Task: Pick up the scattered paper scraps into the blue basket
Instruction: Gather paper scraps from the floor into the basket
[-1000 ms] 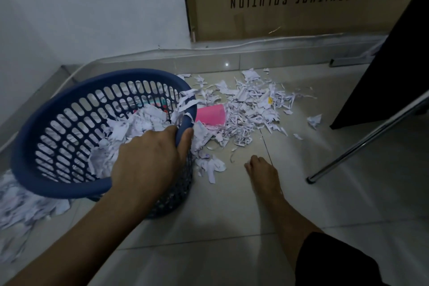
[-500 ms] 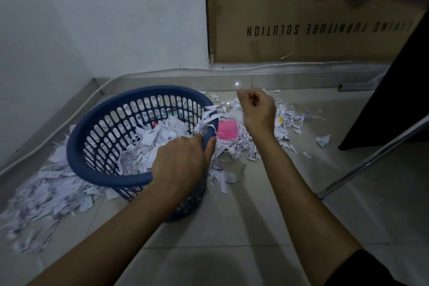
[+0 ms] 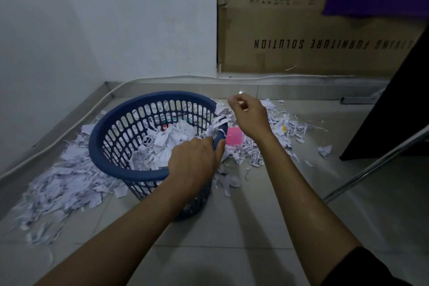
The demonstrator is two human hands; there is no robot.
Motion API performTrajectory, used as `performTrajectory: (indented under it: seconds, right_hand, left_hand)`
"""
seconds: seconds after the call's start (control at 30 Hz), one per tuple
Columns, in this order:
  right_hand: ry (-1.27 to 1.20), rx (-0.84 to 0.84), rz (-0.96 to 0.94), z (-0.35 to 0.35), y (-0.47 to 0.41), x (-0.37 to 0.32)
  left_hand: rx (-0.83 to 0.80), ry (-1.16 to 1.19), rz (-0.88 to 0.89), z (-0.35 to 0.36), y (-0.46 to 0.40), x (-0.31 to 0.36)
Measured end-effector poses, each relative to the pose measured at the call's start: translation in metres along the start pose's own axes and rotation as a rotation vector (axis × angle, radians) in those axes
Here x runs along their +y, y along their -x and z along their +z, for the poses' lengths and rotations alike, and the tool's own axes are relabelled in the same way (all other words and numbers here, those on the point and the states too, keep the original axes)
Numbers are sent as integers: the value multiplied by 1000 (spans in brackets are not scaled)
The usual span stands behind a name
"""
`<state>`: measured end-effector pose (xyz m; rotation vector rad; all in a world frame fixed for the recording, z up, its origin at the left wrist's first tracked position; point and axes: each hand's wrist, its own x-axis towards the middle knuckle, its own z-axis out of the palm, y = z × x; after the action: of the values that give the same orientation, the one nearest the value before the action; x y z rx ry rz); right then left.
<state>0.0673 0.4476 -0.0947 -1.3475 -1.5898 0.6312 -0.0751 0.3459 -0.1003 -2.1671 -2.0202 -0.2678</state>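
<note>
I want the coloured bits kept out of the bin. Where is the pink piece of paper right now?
In the head view the pink paper lies on the floor just right of the blue basket, among the white scraps, below the raised right hand.

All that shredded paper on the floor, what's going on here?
A person is clearing torn paper into a blue basket. The left hand grips the basket's near rim, tilting it. The right hand hangs loosely curled just past the rim; whether it pinches a scrap cannot be told. The basket already holds a heap of scraps. More paper lies on the floor to its left and right, along with a pink piece.
</note>
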Motion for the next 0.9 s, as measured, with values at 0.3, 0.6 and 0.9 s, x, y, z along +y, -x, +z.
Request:
performTrajectory:
  seconds: [0.3, 0.6, 0.9]
  right_hand:
    - [-317, -332, -3, 0, 13, -32]
    - [-326, 4, 120, 0, 16, 30]
    - [111, -250, 362, 35, 66, 174]
  left_hand:
    - [-10, 10, -18, -1, 2, 0]
    - [-1, 73, -34, -1, -5, -8]
    - [-178, 137, 6, 1, -16, -11]
